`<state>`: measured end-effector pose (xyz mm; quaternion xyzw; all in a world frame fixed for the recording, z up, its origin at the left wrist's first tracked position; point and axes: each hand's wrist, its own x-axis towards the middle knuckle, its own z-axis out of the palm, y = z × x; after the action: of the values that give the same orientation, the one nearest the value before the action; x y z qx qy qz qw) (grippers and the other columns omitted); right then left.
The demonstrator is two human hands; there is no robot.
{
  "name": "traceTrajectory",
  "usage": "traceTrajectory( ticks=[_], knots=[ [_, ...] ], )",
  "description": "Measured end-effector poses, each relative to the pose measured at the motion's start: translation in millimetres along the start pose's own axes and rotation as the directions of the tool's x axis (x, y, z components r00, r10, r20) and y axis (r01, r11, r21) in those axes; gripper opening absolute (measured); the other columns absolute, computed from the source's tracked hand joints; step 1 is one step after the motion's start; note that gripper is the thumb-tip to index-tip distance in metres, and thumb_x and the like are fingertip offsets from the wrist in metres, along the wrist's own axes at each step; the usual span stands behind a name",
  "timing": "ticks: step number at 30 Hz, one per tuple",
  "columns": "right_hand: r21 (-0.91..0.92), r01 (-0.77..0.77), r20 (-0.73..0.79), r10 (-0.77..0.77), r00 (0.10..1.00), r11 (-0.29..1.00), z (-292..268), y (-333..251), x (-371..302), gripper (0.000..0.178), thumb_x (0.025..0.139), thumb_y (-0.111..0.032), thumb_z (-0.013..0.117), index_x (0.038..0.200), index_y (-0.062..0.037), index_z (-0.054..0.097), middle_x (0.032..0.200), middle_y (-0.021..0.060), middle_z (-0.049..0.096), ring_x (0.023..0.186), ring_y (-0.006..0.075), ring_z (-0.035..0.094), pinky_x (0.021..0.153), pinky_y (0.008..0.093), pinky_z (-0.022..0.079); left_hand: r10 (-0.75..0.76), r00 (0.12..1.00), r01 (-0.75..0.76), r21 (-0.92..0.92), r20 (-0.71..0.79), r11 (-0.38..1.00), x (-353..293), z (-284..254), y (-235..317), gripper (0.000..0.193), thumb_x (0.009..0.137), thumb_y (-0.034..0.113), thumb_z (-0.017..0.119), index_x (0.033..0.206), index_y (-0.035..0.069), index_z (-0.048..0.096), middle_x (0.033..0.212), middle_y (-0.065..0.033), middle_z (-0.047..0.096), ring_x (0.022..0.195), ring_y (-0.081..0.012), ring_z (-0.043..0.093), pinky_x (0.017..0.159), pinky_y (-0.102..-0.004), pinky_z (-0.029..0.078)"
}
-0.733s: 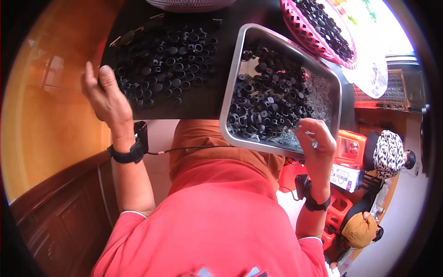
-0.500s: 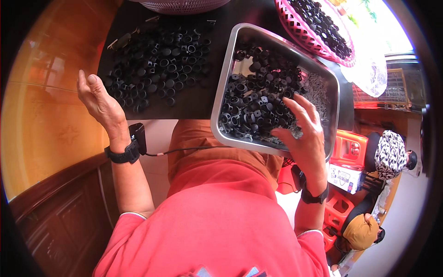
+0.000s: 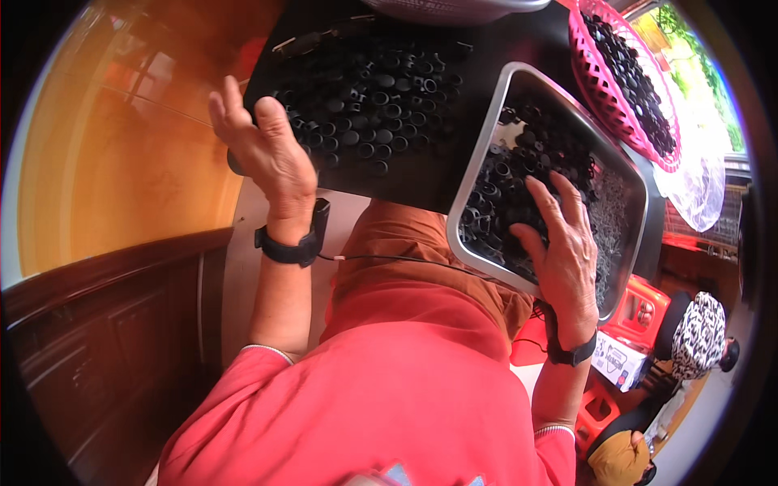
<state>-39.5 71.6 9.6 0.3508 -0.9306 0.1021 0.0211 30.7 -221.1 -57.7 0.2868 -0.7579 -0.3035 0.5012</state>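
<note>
My right hand reaches into a rectangular metal tray, its thumb and fingers apart and curved down over loose black plastic parts. Many of these parts are ring-shaped. Whether the fingertips touch them I cannot tell. Small thin silver pieces lie in the tray's right side, too small to name. My left hand is raised at the left edge of the black table, its fingers spread and nothing in it. Beside it, similar black rings and round caps are spread over the tabletop.
A pink basket of black parts stands behind the tray, with a clear plastic bag beside it. A pale basket sits at the far edge. A cable crosses my lap. Red stools and two other people are at right.
The whole view has swung, so everything sits farther right in the picture. Within the tray, my right hand has shifted left over the black parts. My left hand stays raised and spread.
</note>
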Motion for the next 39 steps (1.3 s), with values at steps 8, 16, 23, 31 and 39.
traceTrajectory(
  ticks=[8, 16, 23, 31, 39],
  knots=[
    [-0.04, -0.022, -0.035, 0.021, 0.999, 0.999, 14, 5, 6, 0.022, 0.081, -0.016, 0.065, 0.101, -0.0098, 0.057, 0.097, 0.0106, 0.049, 0.077, 0.03, 0.059, 0.06, 0.04, 0.049, -0.025, 0.998, 0.028, -0.061, 0.054, 0.998, -11, -10, 5, 0.07, 0.095, 0.052, 0.032, 0.139, -0.002, 0.025, 0.144, -0.0298, 0.012, 0.135, -0.0375, 0.017, 0.108, -0.0452, 0.017],
    [0.063, -0.057, -0.188, 0.068, 0.98, 0.996, 18, 14, 4, 0.011, 0.083, -0.012, 0.063, 0.092, -0.0087, 0.057, 0.084, 0.011, 0.052, 0.068, 0.0331, 0.058, 0.057, 0.0414, 0.047, -0.086, 0.996, 0.086, -0.208, 0.01, 0.974, -12, -24, -5, 0.071, 0.095, 0.053, 0.027, 0.141, -0.001, 0.023, 0.146, -0.0217, 0.015, 0.136, -0.0305, 0.018, 0.108, -0.0434, 0.019],
    [0.88, -0.284, 0.004, 0.591, 0.807, 0.382, 1, 23, 3, 0.011, 0.091, -0.015, 0.058, 0.093, -0.0045, 0.059, 0.071, -0.0005, 0.052, 0.054, 0.0045, 0.045, 0.047, 0.0181, 0.033, 0.126, 0.991, -0.124, -0.04, 0.04, 0.991, -37, -42, -6, 0.041, 0.081, 0.011, 0.068, 0.115, 0.001, 0.047, 0.126, -0.0162, 0.039, 0.118, -0.028, 0.04, 0.1, -0.0405, 0.033],
    [0.729, -0.105, 0.392, 0.287, 0.874, -0.677, -4, 52, -13, 0.025, 0.097, -0.025, 0.043, 0.111, -0.0034, 0.047, 0.083, 0.0075, 0.045, 0.051, 0.0057, 0.039, 0.041, 0.0188, 0.034, 0.135, 0.951, -0.158, 0.062, 0.277, 0.985, -50, -46, 2, 0.036, 0.067, 0.001, 0.076, 0.099, 0.005, 0.06, 0.116, -0.0145, 0.046, 0.107, -0.0289, 0.048, 0.091, -0.041, 0.043],
    [0.398, -0.122, 0.445, 0.075, 0.892, -0.909, -1, 53, -8, 0.029, 0.098, -0.028, 0.041, 0.104, -0.0004, 0.048, 0.082, 0.005, 0.04, 0.053, 0.0065, 0.039, 0.042, 0.0193, 0.03, 0.177, 0.946, -0.191, 0.027, 0.273, 0.981, -52, -41, -5, 0.039, 0.068, 0.0, 0.076, 0.105, 0.005, 0.063, 0.113, -0.0126, 0.049, 0.1, -0.0256, 0.052, 0.085, -0.0362, 0.045]
  ],
)
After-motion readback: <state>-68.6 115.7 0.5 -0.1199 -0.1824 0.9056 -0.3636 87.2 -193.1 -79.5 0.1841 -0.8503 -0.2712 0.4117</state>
